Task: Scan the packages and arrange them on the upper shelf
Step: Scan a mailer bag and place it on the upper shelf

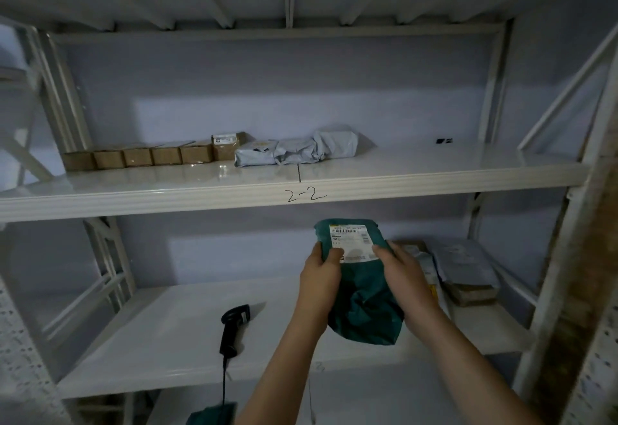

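Green pkg (pixel 363 294) btwn both hands' fingers (pixel 384 252)

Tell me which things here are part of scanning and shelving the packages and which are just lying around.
Part of the job:
- green package, held by the left hand and right hand
- barcode scanner lying on the lower shelf
- unshelved parcels at the right of that shelf
- upper shelf with brown boxes and grey bags

Just lying about:
- small black item on the upper shelf
- green thing at the bottom edge
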